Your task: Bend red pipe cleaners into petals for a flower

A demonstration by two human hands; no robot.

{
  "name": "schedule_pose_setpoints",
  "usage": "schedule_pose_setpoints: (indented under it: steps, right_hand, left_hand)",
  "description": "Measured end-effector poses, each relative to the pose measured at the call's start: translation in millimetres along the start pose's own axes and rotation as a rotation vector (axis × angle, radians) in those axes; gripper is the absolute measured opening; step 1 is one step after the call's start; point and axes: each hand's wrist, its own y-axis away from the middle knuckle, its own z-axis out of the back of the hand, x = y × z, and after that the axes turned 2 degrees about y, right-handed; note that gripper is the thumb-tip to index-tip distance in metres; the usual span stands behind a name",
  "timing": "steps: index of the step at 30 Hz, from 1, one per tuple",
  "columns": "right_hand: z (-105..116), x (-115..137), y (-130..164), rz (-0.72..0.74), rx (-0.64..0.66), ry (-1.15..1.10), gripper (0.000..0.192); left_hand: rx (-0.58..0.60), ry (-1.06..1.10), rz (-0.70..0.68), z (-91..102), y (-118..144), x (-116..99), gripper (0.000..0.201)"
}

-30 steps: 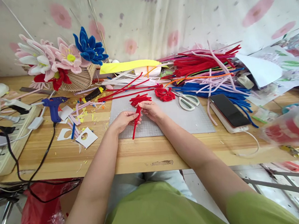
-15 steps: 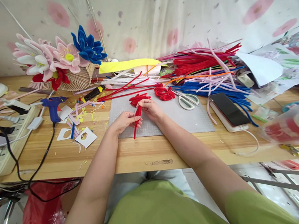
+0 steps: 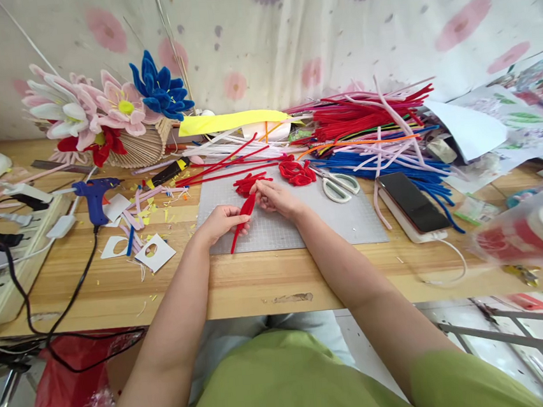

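The left hand (image 3: 224, 222) is pinching a red petal (image 3: 249, 205) by its lower part, the thumb lying across the front and the fingers curling behind, with hardly any gap between them. The right hand (image 3: 275, 198) is nipping the petal's upper tip, its thumb and fingertips pressing together there. The petal is slanting between the two hands, its upper end leaning toward the right hand and its wider middle showing bare between the grips. A thin red tail is sticking out below the left fingers, pointing toward the near edge of the table (image 3: 250, 282).

All this is happening above the left part of a grey mat (image 3: 350, 218); whether the tail is touching the mat, I cannot tell. A pile of red pieces (image 3: 245, 185) is lying just beyond the hands, partly hidden by the right one. Red loops (image 3: 297, 171) are resting to the right of that pile, and scissors (image 3: 341, 187) are lying beside them, handles pointing toward the phone (image 3: 413, 201).
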Motion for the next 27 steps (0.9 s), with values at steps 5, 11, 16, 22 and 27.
schedule_pose_setpoints:
  steps: [5, 11, 16, 22, 27]
  right_hand:
    - [-3, 4, 3, 0.095, 0.115, 0.279, 0.041]
    - [-10, 1, -5, 0.227, 0.004, 0.385, 0.038]
    - [-7, 6, 1, 0.155, 0.093, 0.338, 0.037]
    - [-10, -6, -2, 0.006, 0.146, -0.078, 0.035]
    - [-18, -13, -7, -0.013, 0.170, -0.332, 0.036]
  left_hand:
    - [0.021, -0.061, -0.017, 0.6, 0, 0, 0.024]
    - [-0.132, 0.017, -0.116, -9.5, -9, 4, 0.034]
    - [-0.157, 0.104, -0.110, -9.8, -9, 0, 0.034]
    - [-0.147, 0.158, -0.096, -8.4, -9, -2, 0.035]
    - [-0.145, 0.163, -0.184, -7.0, -13, -2, 0.041]
